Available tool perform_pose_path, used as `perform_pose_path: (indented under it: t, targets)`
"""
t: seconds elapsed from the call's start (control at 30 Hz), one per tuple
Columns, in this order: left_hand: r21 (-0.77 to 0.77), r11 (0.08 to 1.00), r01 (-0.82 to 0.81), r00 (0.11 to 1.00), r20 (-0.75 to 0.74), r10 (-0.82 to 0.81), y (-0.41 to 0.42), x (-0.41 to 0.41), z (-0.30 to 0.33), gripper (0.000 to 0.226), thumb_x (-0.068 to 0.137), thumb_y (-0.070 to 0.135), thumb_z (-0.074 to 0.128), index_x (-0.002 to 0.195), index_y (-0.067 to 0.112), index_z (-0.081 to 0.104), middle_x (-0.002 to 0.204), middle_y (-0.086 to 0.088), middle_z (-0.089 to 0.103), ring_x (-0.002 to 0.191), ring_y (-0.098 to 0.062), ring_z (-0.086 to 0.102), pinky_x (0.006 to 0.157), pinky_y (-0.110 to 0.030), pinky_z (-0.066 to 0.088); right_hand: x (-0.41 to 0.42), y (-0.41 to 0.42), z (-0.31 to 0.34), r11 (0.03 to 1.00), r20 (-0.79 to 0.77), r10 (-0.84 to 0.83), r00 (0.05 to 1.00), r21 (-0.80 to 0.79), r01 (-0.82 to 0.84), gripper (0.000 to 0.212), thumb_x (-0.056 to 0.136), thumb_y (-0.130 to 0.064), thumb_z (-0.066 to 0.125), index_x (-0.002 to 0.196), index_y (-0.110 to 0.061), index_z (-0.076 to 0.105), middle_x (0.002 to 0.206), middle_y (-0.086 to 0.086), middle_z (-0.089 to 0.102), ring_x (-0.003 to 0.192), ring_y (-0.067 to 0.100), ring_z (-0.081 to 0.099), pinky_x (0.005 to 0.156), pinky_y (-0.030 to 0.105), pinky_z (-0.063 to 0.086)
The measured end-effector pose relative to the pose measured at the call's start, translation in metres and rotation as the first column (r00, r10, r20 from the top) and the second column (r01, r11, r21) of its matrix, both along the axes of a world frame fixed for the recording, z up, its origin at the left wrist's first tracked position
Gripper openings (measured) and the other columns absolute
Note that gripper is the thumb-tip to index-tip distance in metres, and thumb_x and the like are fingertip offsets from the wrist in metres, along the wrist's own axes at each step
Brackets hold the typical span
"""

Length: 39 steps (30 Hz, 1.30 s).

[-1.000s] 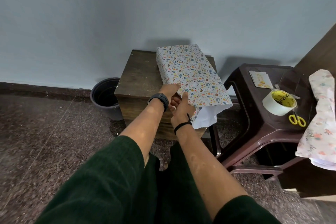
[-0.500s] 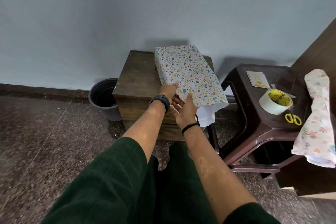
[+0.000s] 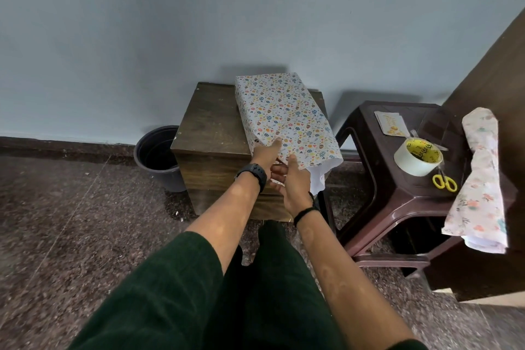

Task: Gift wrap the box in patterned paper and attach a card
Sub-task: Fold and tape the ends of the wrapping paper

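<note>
While the box [image 3: 281, 113] in patterned paper lay on the wooden stool [image 3: 210, 125], its near open end was touched by the left hand [image 3: 267, 152] and right hand [image 3: 295, 182], fingers straight.

The near end of the wrapped box [image 3: 284, 113] is hidden behind both hands. The left hand [image 3: 265, 152] covers its own fingers. Print on the card [image 3: 390, 123] and tape roll [image 3: 417, 156] is too small to read. Scissors [image 3: 444, 182] show only yellow handles.
</note>
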<state>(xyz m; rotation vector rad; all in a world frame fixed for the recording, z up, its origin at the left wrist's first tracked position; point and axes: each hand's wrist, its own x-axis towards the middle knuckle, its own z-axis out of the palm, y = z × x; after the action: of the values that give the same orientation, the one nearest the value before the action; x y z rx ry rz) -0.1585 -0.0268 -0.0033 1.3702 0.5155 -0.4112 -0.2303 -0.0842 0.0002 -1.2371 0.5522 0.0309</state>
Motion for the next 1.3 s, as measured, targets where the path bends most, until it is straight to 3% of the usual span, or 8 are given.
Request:
perform_pose_path:
  t: [0.1, 0.2, 0.37, 0.53, 0.7, 0.9, 1.17, 1.3]
  targets:
    - [-0.035, 0.999, -0.027, 1.0, 0.014, 0.028, 0.004, 0.0, 0.002, 0.041, 0.095, 0.032, 0.055, 0.123, 0.003, 0.048, 0.099, -0.015, 0.059, 0.073, -0.025, 0.059, 0.052, -0.03, 0.052, -0.006, -0.002, 0.002, 0.986, -0.03, 0.168, 0.985, -0.015, -0.168, 0.041, 0.101, -0.038, 0.038, 0.098, -0.005, 0.063, 0.077, 0.005, 0.063, 0.067, 0.016, 0.06, 0.058, 0.027, 0.05]
    - [-0.028, 0.996, -0.081, 0.996, 0.034, 0.082, 0.021, 0.007, 0.003, 0.037, 0.097, 0.028, 0.052, 0.124, 0.003, 0.049, 0.102, -0.01, 0.062, 0.097, -0.024, 0.059, 0.085, -0.038, 0.052, -0.018, -0.016, 0.006, 0.957, -0.059, 0.26, 0.964, -0.118, -0.265, 0.039, 0.096, -0.04, 0.049, 0.103, -0.005, 0.064, 0.081, 0.005, 0.063, 0.072, 0.017, 0.061, 0.056, 0.027, 0.05]
    - [-0.048, 0.99, -0.132, 0.991, 0.008, 0.132, 0.05, 0.015, 0.001, 0.036, 0.095, 0.031, 0.055, 0.124, 0.009, 0.054, 0.115, -0.009, 0.062, 0.101, -0.027, 0.06, 0.086, -0.043, 0.053, -0.032, -0.056, 0.006, 0.871, 0.092, -0.133, 0.987, -0.465, 0.16, 0.016, 0.088, -0.02, 0.06, 0.088, -0.011, 0.047, 0.077, 0.001, 0.056, 0.069, 0.018, 0.056, 0.054, 0.015, 0.044]
    - [0.18, 0.944, -0.276, 0.952, 0.183, 0.244, 0.032, 0.006, 0.004, 0.057, 0.095, 0.022, 0.054, 0.143, 0.008, 0.027, 0.14, -0.014, 0.045, 0.123, -0.031, 0.049, 0.102, -0.043, 0.044, -0.013, -0.054, -0.006, 0.761, 0.078, 0.238, 0.968, -0.634, -0.137, 0.077, 0.077, -0.02, 0.076, 0.137, -0.013, 0.028, 0.124, 0.004, 0.049, 0.112, 0.017, 0.049, 0.092, 0.031, 0.045]
    - [0.423, 0.887, -0.186, 0.944, 0.328, 0.041, 0.018, -0.005, 0.016, 0.07, 0.097, 0.015, 0.044, 0.152, 0.02, 0.001, 0.152, -0.017, 0.022, 0.133, -0.033, 0.036, 0.105, -0.043, 0.039, 0.007, -0.035, -0.018, 0.708, 0.07, 0.188, 0.98, -0.701, -0.086, 0.052, 0.095, -0.015, 0.052, 0.143, -0.009, 0.033, 0.135, 0.015, 0.052, 0.118, 0.033, 0.052, 0.094, 0.037, 0.044]
    - [0.494, 0.869, -0.033, 0.948, 0.291, -0.129, 0.028, 0.003, 0.016, 0.057, 0.092, 0.013, 0.046, 0.146, 0.027, 0.03, 0.146, -0.011, 0.035, 0.117, -0.028, 0.051, 0.087, -0.031, 0.048, 0.008, -0.021, -0.024, 0.583, 0.048, 0.189, 0.981, -0.81, -0.073, 0.037, 0.096, -0.002, 0.035, 0.131, -0.002, 0.045, 0.113, 0.025, 0.061, 0.104, 0.04, 0.056, 0.079, 0.037, 0.044]
    - [0.135, 0.985, -0.107, 0.988, 0.128, 0.09, 0.043, 0.019, 0.022, 0.012, 0.079, 0.0, 0.064, 0.081, 0.01, 0.069, 0.095, 0.0, 0.059, 0.104, -0.025, 0.057, 0.087, -0.039, 0.051, 0.018, -0.03, -0.028, 0.763, 0.079, 0.208, 0.975, -0.637, -0.111, 0.033, 0.092, 0.0, 0.039, 0.12, -0.004, 0.057, 0.126, 0.012, 0.057, 0.115, 0.027, 0.053, 0.097, 0.036, 0.044]
    - [0.103, 0.988, -0.119, 0.991, 0.068, 0.112, 0.036, 0.015, 0.018, 0.008, 0.081, 0.011, 0.07, 0.087, 0.006, 0.068, 0.085, -0.002, 0.056, 0.092, -0.023, 0.058, 0.092, -0.044, 0.05, 0.032, -0.044, -0.013, 0.999, 0.021, -0.018, 1.0, -0.039, 0.019, 0.029, 0.091, -0.011, 0.038, 0.105, -0.01, 0.063, 0.119, 0.009, 0.062, 0.111, 0.027, 0.055, 0.093, 0.04, 0.045]
